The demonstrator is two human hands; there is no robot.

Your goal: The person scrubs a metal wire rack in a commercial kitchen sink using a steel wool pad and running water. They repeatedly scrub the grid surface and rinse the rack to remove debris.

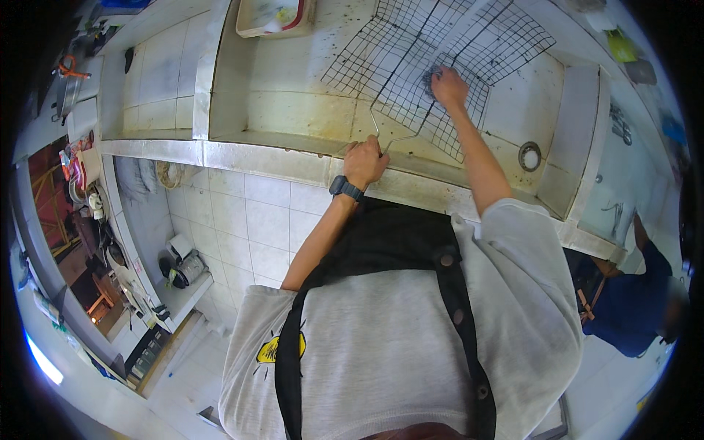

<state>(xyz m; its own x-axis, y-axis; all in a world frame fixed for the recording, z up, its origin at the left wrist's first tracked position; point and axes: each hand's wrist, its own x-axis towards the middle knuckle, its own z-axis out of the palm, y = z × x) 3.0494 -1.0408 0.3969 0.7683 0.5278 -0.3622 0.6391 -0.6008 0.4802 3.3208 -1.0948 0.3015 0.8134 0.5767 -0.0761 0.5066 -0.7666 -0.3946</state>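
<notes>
A black wire grill rack (397, 71) lies tilted in the large tiled sink (293, 114) in front of me. My left hand (365, 161), with a dark watch on its wrist, is closed around the rack's wire handle (375, 121) by the sink's near rim. Farther in, my right hand (449, 88) presses a grey steel wool scrubber (430, 82) against the mesh, and its fingers partly cover the scrubber. A pale streak (460, 33) slants down onto the rack near that hand; I cannot tell whether it is water or a pipe.
At the sink's far left stands a pale basin (275, 18) with a red rim. A round drain (529, 156) lies at its right. Another person (631, 304) in dark blue is at work by the sink (612, 183) on the right. Crowded shelves (110, 242) line the left.
</notes>
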